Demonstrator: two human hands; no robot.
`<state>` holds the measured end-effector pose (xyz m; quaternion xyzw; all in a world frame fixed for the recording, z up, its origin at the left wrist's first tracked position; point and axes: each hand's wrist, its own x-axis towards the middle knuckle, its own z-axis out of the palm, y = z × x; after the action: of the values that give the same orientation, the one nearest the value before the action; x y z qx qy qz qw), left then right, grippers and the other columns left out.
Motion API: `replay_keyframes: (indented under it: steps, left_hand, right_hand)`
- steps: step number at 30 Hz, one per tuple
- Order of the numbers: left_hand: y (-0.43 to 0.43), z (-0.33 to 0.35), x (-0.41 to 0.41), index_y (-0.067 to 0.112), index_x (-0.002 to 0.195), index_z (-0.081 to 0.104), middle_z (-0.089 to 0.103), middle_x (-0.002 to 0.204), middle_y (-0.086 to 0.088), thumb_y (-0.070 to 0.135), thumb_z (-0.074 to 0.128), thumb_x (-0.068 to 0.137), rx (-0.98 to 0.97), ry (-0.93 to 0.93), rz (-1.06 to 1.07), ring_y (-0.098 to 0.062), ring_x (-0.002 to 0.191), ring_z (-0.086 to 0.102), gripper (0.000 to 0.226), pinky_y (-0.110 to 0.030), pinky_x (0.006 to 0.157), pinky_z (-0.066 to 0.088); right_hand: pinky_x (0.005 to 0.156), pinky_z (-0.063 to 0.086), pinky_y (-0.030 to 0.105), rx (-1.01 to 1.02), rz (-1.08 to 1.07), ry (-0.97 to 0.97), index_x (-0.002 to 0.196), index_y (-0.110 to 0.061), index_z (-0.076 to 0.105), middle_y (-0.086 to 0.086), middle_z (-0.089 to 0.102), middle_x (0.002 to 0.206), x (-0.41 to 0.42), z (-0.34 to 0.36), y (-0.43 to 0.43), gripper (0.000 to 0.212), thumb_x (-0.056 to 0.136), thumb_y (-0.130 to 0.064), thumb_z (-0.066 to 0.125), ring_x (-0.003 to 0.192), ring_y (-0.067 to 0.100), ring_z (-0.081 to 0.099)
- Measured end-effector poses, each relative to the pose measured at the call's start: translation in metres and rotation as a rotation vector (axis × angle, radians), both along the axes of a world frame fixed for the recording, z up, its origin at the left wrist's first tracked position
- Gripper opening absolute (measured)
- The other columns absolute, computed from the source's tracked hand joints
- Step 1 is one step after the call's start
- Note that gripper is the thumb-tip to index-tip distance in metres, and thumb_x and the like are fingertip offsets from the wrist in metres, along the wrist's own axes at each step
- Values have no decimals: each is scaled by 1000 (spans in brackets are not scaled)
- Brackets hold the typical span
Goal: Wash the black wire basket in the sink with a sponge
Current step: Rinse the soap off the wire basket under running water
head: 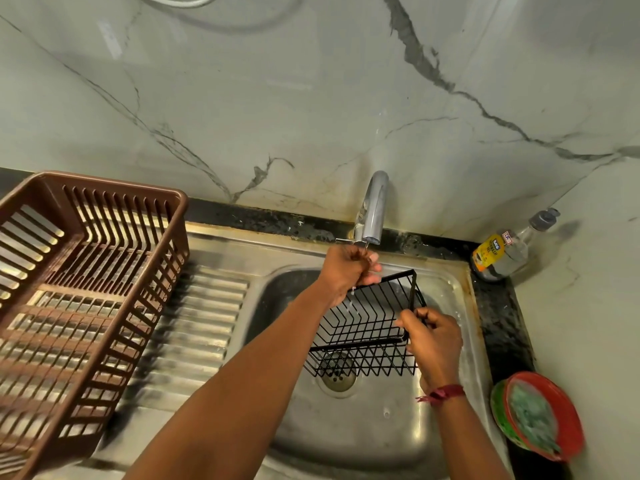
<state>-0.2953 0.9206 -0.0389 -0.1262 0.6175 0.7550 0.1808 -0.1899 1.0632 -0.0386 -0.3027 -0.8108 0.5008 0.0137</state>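
Here we are over the sink point(346, 427), and the black wire basket point(367, 327) is held up in the air above the drain point(337, 379), tilted, its far corner tucked right under the tap point(374, 209). That looks like the point of the pose: get the wires under the spout for a wetting or a rinse.

The left hand point(349, 268) is curled at that far corner, thumb on the rim, and the right hand point(433, 337) pinches the rim at the near right corner. So both hands are clamped on the basket, set apart at opposite corners, which I'd say steadies it and lets it be turned.

The sponge point(533, 414) sits in a red bowl point(571, 417) on the bench point(498, 313), well apart from both hands. A dishwash bottle point(502, 254) stands in the back corner, and a brown drying rack point(86, 271) waits on the drainboard.

Hard to call:
- Only a few droplets show below the left hand, and its fingers cover the spout's mouth, so the flow is unclear.
- I can't tell whether those fingers also touch the tap.
- The rack is cut off at the left edge.
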Motion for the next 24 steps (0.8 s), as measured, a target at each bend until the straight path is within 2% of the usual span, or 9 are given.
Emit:
replay_keyframes:
  steps: [3,5,8,11,15,17,20,22,24]
  left_hand:
    - [7,-5,5,2,90,70,60,61,-3,26,65,100,-237,55,7,-6,36,46,26,-19,36,39]
    - [8,-6,5,8,73,63,53,56,-1,35,61,101,-326,46,68,-9,40,43,39,-24,42,39]
    - [9,-8,6,16,60,50,44,53,3,36,59,101,-401,79,81,-11,45,37,46,-25,50,36]
    - [9,-8,10,16,65,50,44,57,2,36,59,96,-416,96,-7,-16,54,38,38,-30,62,38]
    - [6,-14,10,11,79,61,60,75,-4,26,68,94,-479,103,-141,-17,73,55,23,-32,74,48]
    - [3,-19,11,14,83,58,60,75,-1,17,72,93,-304,104,-123,-13,69,58,18,-30,70,53]
    - [-2,-21,15,3,101,65,69,85,-9,4,68,94,-44,31,13,-8,59,66,7,-19,60,58]
    - [-6,-22,17,3,99,69,69,79,-10,7,64,98,-88,-3,106,-5,47,60,7,-16,47,51]
    - [-10,-21,18,7,87,69,60,64,-6,21,60,102,-220,-11,140,-4,37,47,22,-16,38,40]
  right_hand:
    - [63,54,43,-42,10,26,70,-28,69,-1,68,65,2,5,-4,17,60,-42,66,64,20,61]
    - [59,47,37,-86,15,51,64,-21,67,1,63,60,2,7,-6,9,64,-31,69,59,18,53]
    - [61,46,36,-79,17,48,64,-20,67,4,63,74,1,5,-7,21,56,-40,66,66,19,53]
    - [66,49,40,-68,32,39,66,-22,67,10,65,88,0,2,-7,28,52,-47,64,75,20,55]
    - [69,50,42,-73,53,44,66,-24,66,5,64,82,0,3,-7,28,52,-48,63,75,20,54]
    - [67,50,42,-79,55,55,66,-24,67,2,66,80,0,5,-7,28,51,-48,63,73,22,57]
    - [72,55,48,-77,49,56,66,-24,68,-3,66,82,0,8,-6,19,57,-41,68,79,26,64]
    - [72,57,50,-55,51,49,69,-29,69,-8,64,88,-1,9,-4,20,56,-44,68,80,21,64]
    - [75,56,49,-49,63,47,70,-31,70,-5,64,96,-3,8,1,27,51,-49,67,86,17,63]
